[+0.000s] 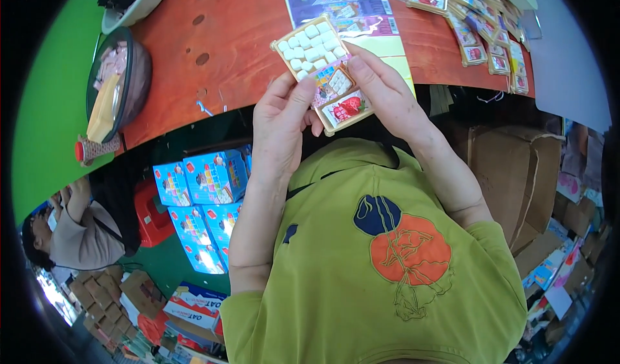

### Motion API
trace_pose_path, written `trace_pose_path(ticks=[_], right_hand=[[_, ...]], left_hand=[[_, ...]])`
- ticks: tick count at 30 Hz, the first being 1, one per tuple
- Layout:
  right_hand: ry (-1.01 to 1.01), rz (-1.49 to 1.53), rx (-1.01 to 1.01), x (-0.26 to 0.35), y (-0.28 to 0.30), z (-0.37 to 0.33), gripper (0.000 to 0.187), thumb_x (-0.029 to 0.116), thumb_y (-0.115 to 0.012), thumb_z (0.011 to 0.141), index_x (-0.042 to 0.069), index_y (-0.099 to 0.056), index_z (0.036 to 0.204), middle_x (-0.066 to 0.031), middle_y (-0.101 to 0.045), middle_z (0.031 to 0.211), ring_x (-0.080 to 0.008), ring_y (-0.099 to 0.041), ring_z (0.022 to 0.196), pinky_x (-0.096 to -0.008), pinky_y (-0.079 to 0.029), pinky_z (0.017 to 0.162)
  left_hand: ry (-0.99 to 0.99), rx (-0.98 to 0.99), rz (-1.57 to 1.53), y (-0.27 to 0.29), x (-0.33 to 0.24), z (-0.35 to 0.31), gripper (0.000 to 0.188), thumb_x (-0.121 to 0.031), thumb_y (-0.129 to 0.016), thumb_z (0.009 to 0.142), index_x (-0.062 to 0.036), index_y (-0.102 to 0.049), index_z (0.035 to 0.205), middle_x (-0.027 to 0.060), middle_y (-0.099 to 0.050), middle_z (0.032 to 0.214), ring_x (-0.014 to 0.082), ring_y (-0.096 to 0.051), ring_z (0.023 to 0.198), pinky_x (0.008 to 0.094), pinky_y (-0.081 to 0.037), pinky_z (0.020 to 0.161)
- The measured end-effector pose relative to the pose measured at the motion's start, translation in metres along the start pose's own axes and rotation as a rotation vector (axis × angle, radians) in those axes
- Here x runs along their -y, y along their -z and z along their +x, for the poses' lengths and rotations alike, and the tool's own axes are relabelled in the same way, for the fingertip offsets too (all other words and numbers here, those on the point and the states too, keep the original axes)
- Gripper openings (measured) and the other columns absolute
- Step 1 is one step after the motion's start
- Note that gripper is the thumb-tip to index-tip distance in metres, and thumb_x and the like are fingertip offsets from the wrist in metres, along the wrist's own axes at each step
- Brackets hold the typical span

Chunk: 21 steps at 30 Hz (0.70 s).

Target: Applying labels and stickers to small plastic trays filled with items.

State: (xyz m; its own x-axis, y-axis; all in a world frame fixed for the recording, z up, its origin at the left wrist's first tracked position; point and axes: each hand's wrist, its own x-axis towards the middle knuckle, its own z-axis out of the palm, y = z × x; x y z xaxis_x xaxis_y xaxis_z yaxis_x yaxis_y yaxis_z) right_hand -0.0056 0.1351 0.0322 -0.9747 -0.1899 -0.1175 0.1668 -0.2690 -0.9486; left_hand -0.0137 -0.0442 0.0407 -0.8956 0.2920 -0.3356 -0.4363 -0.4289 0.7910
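Observation:
A shallow pale tray (352, 123) is held tilted between my two hands, above the near edge of the red table. White marshmallow-like pieces (310, 46) fill its upper part. A colourful printed label (330, 85) lies across its middle, and a red packet with a strawberry picture (346, 107) sits in the lower compartment. My left hand (279, 115) grips the left side, thumb on the label. From the right, my right hand (386, 93) is closed on the tray's edge, its thumb near the label's right end. Fingers behind the tray are partly hidden.
Beyond the tray lies a sheet of printed labels (342, 9). Several packed trays (478, 21) are piled at the far right. A dark basin (139, 73) stands left. Below the table are blue boxes (215, 176), a cardboard box (510, 170) and, left, another person (90, 231).

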Motion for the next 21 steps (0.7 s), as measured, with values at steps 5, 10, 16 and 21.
trace_pose_path(ticks=[5, 10, 16, 21], right_hand=[[0.035, -0.007, -0.119, 0.013, 0.011, 0.008, 0.052, 0.031, -0.046, 0.108, -0.003, -0.040, 0.146, -0.0086, -0.060, 0.125, -0.0109, -0.057, 0.111, -0.0262, -0.048, 0.095], [-0.009, -0.045, -0.165, 0.005, 0.031, 0.015, 0.044, 0.019, -0.053, 0.105, -0.001, -0.041, 0.143, -0.0061, -0.061, 0.117, -0.0081, -0.059, 0.106, -0.0251, -0.051, 0.087], [0.071, 0.039, -0.173, 0.017, 0.070, 0.021, 0.037, 0.016, -0.050, 0.105, -0.003, -0.045, 0.136, -0.0090, -0.065, 0.112, -0.0098, -0.062, 0.103, -0.0265, -0.051, 0.086], [0.250, -0.364, -0.545, 0.067, 0.155, 0.027, 0.043, 0.022, -0.054, 0.104, -0.002, -0.046, 0.138, -0.0058, -0.063, 0.116, -0.0096, -0.060, 0.105, -0.0261, -0.052, 0.087]], left_hand=[[-0.040, 0.022, 0.108, -0.016, 0.002, 0.022, 0.027, -0.013, -0.061, 0.099, 0.0036, -0.061, 0.120, 0.0055, -0.068, 0.096, 0.0054, -0.060, 0.069, 0.0189, -0.044, 0.052], [-0.065, -0.014, 0.217, -0.031, 0.008, 0.037, 0.028, -0.009, -0.059, 0.099, 0.0029, -0.059, 0.125, 0.0035, -0.068, 0.096, 0.0038, -0.059, 0.071, 0.0187, -0.044, 0.053], [-0.086, 0.113, 0.228, -0.070, 0.009, 0.060, 0.051, -0.009, -0.058, 0.100, 0.0003, -0.038, 0.145, 0.0073, -0.067, 0.114, 0.0061, -0.063, 0.081, 0.0197, -0.047, 0.055], [-0.066, 0.148, 0.300, -0.081, 0.011, 0.073, 0.050, -0.013, -0.058, 0.100, 0.0003, -0.040, 0.145, 0.0109, -0.066, 0.105, 0.0146, -0.065, 0.080, 0.0230, -0.047, 0.059]])
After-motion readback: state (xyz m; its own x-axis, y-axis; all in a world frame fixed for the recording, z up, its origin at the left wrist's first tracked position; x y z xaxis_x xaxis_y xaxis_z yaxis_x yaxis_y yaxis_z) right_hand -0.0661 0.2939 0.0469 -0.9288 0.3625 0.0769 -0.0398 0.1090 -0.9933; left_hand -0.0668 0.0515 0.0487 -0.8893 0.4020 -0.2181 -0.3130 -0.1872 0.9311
